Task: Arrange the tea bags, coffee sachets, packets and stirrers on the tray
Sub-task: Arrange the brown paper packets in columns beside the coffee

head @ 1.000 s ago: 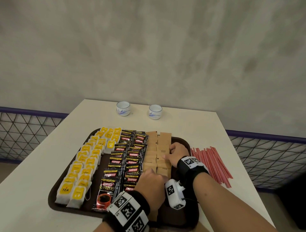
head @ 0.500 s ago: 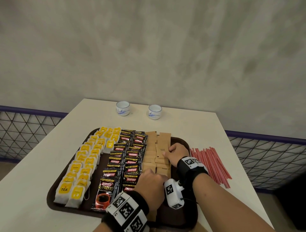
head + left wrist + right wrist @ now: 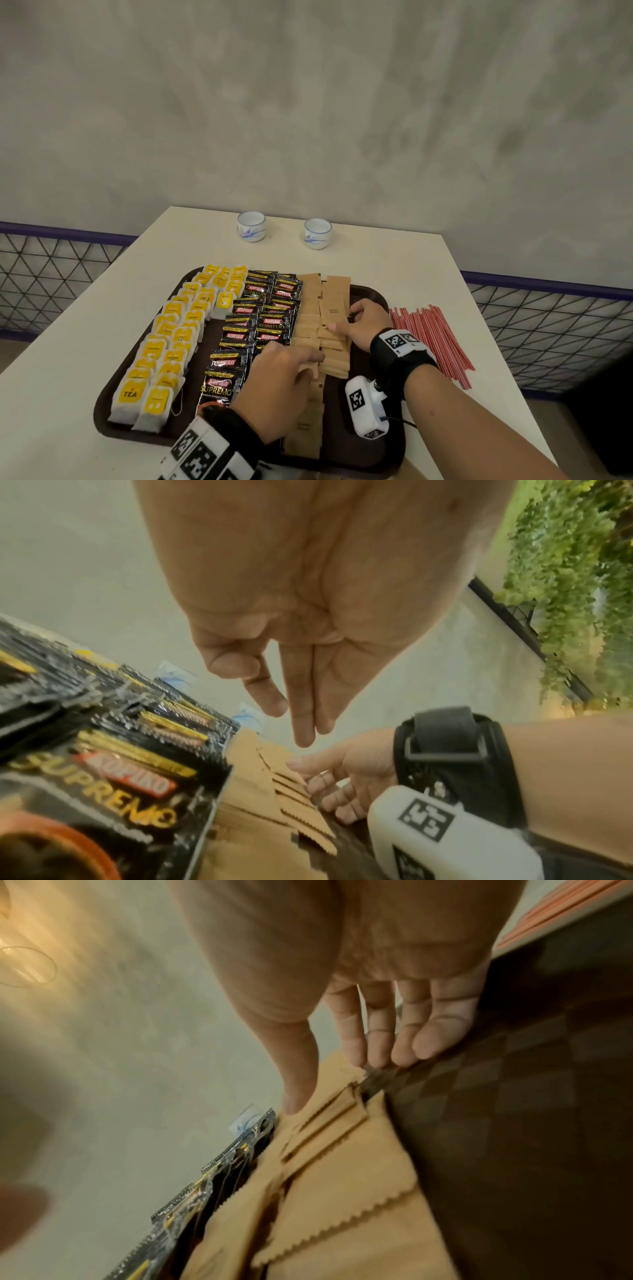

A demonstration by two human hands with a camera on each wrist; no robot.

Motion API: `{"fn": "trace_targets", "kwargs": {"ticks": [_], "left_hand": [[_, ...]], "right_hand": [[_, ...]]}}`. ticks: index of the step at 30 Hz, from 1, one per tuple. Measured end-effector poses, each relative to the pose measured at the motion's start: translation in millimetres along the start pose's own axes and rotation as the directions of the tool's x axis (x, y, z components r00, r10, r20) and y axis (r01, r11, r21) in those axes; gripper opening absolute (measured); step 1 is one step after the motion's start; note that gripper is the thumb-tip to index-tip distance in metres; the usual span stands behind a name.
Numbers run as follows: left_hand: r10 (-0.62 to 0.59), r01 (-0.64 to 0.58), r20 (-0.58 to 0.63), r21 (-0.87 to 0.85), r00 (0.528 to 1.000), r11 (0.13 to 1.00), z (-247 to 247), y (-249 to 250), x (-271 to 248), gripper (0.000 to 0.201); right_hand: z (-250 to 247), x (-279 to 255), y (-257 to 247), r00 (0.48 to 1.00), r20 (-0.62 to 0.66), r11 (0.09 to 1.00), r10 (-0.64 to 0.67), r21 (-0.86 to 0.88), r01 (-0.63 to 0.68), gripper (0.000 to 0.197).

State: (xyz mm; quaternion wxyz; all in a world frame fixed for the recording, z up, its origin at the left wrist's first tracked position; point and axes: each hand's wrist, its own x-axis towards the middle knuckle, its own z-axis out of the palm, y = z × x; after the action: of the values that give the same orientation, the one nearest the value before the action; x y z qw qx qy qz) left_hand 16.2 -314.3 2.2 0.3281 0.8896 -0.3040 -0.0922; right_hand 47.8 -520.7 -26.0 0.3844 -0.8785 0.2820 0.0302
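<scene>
Tray [image 3: 102, 416], dark brown, sits lower centre of the head view on a white counter [image 3: 394, 267]. Tea bags [image 3: 164, 349] fill its left columns, black coffee sachets [image 3: 260, 318] the middle, brown packets [image 3: 334, 301] right of those. Left hand [image 3: 277, 383] lies flat on the lower packets, fingers [image 3: 301, 723] straight and released. Right hand [image 3: 364, 320] presses relaxed fingers [image 3: 352, 1031] against the packets' right edge, thumb on top, not clenched. Red stirrers [image 3: 431, 339] lie on the counter right of the tray. Two cups [image 3: 251, 226] stand behind.
</scene>
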Motion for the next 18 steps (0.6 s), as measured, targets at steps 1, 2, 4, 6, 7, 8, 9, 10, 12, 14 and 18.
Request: {"fn": "trace_targets", "kwargs": {"ticks": [1,2,4,6,7,8,9,10,12,14,18], "left_hand": [[0.01,-0.01,-0.021,-0.013,1.0,1.0,-5,-1,-3,0.036],[0.021,-0.022,-0.044,-0.018,0.999,1.0,-9,-1,-6,0.035],[0.014,-0.016,-0.074,-0.032,0.997,0.999,-17,-4,-13,0.033],[-0.011,0.008,-0.081,-0.043,0.997,0.999,-22,-7,-19,0.032],[-0.023,0.019,-0.082,-0.051,0.996,0.999,-24,-9,-22,0.032],[-0.037,0.033,-0.084,-0.057,0.996,0.998,-26,-11,-25,0.032],[-0.052,0.047,-0.09,-0.06,0.995,0.997,-28,-12,-28,0.032],[-0.06,0.055,-0.103,-0.057,0.993,0.997,-30,-13,-31,0.032],[-0.068,0.061,-0.119,-0.064,0.991,0.996,-32,-15,-34,0.033],[-0.08,0.07,-0.13,-0.075,0.988,0.995,-33,-15,-37,0.032],[-0.094,0.08,-0.145,-0.097,0.985,0.992,-34,-15,-40,0.03]], "right_hand": [[1,1,-3,1.0,-0.015,1.0,-0.004,-0.006,0.004,0.056],[3,2,-6,0.999,-0.032,1.0,-0.008,-0.01,0.008,0.058],[10,4,-12,0.998,-0.059,0.999,-0.027,-0.033,0.025,0.068],[16,4,-16,0.997,-0.045,0.993,-0.057,-0.109,0.052,0.078],[17,4,-17,0.997,-0.028,0.985,-0.075,-0.156,0.07,0.078],[18,4,-18,0.996,-0.009,0.976,-0.091,-0.197,0.087,0.075],[19,4,-18,0.995,0.008,0.968,-0.104,-0.23,0.103,0.071],[19,4,-18,0.994,0.019,0.961,-0.111,-0.253,0.112,0.068],[19,4,-17,0.994,0.024,0.955,-0.104,-0.278,0.107,0.063],[20,4,-17,0.996,0.018,0.956,-0.089,-0.278,0.091,0.06],[21,4,-17,0.997,-0.014,0.967,-0.071,-0.247,0.065,0.06]]}}
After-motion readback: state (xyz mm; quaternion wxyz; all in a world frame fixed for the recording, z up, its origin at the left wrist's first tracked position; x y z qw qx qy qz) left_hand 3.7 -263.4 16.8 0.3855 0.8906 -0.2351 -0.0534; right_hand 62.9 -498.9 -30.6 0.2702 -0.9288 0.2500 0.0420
